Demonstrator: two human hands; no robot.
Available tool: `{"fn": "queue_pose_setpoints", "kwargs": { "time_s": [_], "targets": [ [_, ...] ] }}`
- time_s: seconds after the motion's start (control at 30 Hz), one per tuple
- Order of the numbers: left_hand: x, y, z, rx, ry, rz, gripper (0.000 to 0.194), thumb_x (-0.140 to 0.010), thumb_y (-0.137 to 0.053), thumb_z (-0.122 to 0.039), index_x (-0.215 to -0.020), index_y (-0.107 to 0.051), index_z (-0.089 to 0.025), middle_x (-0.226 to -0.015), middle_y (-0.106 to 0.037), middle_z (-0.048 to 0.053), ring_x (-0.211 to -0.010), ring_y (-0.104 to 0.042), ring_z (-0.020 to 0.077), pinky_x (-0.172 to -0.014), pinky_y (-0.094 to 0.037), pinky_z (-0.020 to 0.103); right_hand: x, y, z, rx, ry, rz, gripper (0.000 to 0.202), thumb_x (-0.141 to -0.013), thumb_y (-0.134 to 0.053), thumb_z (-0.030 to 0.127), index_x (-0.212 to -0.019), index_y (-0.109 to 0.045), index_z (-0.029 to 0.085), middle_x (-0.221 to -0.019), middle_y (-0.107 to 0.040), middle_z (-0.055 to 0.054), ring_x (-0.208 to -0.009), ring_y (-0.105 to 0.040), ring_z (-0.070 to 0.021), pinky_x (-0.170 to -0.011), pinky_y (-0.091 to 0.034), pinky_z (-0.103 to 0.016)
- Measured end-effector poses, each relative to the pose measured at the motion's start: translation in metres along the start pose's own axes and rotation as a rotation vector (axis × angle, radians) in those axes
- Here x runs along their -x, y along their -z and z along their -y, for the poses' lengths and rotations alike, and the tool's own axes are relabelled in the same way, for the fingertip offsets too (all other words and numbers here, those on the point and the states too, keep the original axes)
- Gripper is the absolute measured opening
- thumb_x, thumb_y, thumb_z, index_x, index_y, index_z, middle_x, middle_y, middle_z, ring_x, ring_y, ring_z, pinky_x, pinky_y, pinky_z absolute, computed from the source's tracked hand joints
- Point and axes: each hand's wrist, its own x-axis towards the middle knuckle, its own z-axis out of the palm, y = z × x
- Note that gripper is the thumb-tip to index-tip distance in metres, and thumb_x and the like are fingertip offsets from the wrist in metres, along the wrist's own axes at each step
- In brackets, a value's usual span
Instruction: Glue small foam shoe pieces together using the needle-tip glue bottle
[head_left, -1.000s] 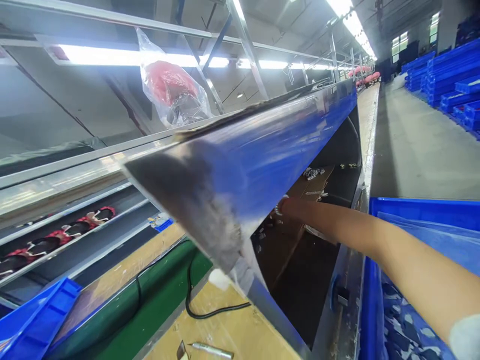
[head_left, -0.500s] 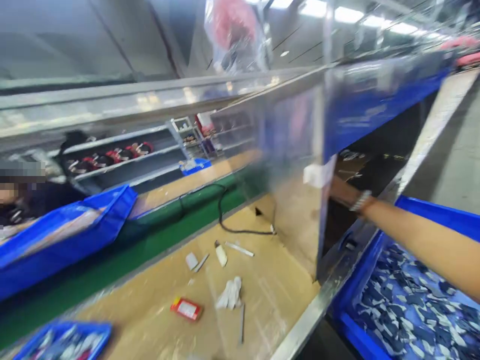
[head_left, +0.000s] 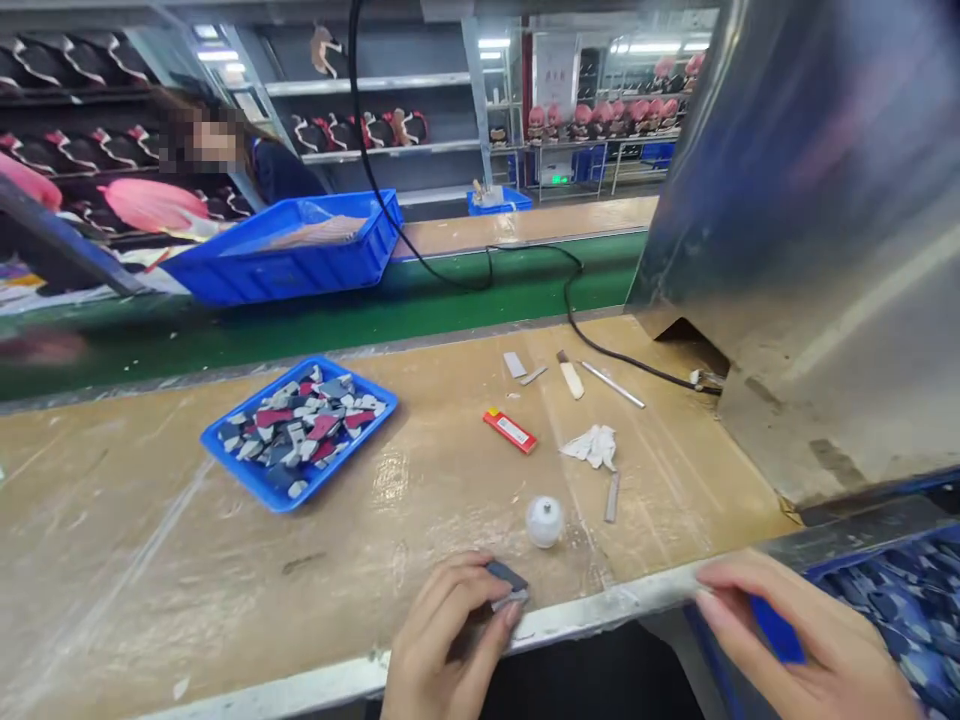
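My left hand (head_left: 450, 640) is at the wooden bench's front edge (head_left: 585, 610) and pinches a small grey piece (head_left: 507, 582) between thumb and fingertips. My right hand (head_left: 795, 640) hovers at the bottom right, over the near corner of a blue bin (head_left: 862, 562), with its fingers curled on a small blue piece (head_left: 776, 630). A white round knob (head_left: 544, 520) stands on the bench just beyond my left hand. Further left lies a shallow blue tray (head_left: 259, 482) with several grey, red and white cut pieces.
A red flat case (head_left: 510, 430), a crumpled white cloth (head_left: 592, 445), and thin metal tools (head_left: 613, 385) lie mid-bench. A metal housing (head_left: 825, 250) rises at the right, with a black cable (head_left: 525, 262) running to it. Beyond are a green conveyor (head_left: 300, 310), a large blue bin (head_left: 285, 265) and a person (head_left: 281, 170).
The view has swung from the metal housing down to the bench. My right arm has come back out of the opening under the housing to the front edge. My left hand has come into view.
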Motion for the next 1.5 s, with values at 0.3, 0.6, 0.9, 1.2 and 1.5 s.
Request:
{"fn": "queue_pose_setpoints", "kwargs": {
  "time_s": [0.3, 0.6, 0.9, 1.2, 1.5],
  "targets": [
    [0.011, -0.006, -0.003, 0.077, 0.058, -0.058, 0.022, -0.094, -0.066, -0.015, -0.114, -0.061, -0.021, -0.115, -0.073, 0.008, -0.112, -0.071, 0.0201, -0.096, -0.060, 0.027, -0.027, -0.090, 0.041, -0.429, -0.032, 0.305, 0.014, -0.099, -0.058, 0.016, -0.110, -0.065, 0.022, -0.091, -0.066, -0.001, -0.069, -0.064, -0.0097, -0.063, -0.054, -0.018],
    [-0.001, 0.004, -0.007, 0.214, 0.033, 0.041, 0.015, -0.096, -0.059, -0.009, -0.103, -0.062, -0.021, -0.093, -0.073, 0.000, -0.114, -0.070, 0.0130, -0.098, -0.055, 0.016, -0.023, -0.100, 0.044, -0.419, -0.063, 0.437, 0.018, -0.101, -0.054, 0.015, -0.108, -0.070, 0.017, -0.091, -0.069, -0.004, -0.078, -0.070, -0.0130, -0.068, -0.054, -0.022],
    [-0.012, 0.004, -0.017, 0.219, 0.101, 0.070, 0.013, -0.093, -0.061, -0.011, -0.100, -0.062, -0.022, -0.092, -0.072, -0.001, -0.111, -0.069, 0.0134, -0.097, -0.054, 0.018, -0.021, -0.099, 0.039, -0.445, -0.132, 0.528, 0.018, -0.103, -0.047, 0.015, -0.106, -0.063, 0.022, -0.094, -0.068, -0.001, -0.082, -0.068, -0.0123, -0.073, -0.054, -0.023],
    [-0.008, -0.002, -0.016, 0.211, 0.161, -0.023, 0.012, -0.091, -0.062, -0.009, -0.093, -0.059, -0.021, -0.088, -0.069, 0.002, -0.104, -0.072, 0.0164, -0.086, -0.058, 0.020, -0.014, -0.102, 0.046, -0.291, -0.040, 0.449, 0.019, -0.105, -0.043, 0.015, -0.106, -0.061, 0.018, -0.092, -0.069, -0.005, -0.079, -0.070, -0.0176, -0.070, -0.059, -0.029],
    [-0.008, 0.001, -0.013, 0.224, 0.137, 0.058, 0.021, -0.096, -0.059, -0.012, -0.113, -0.063, -0.025, -0.105, -0.073, 0.001, -0.111, -0.070, 0.0128, -0.097, -0.056, 0.018, -0.007, -0.107, 0.049, -0.261, -0.030, 0.387, 0.017, -0.105, -0.044, 0.017, -0.104, -0.060, 0.021, -0.088, -0.066, -0.002, -0.075, -0.070, -0.0170, -0.067, -0.057, -0.029]
  ]
}}
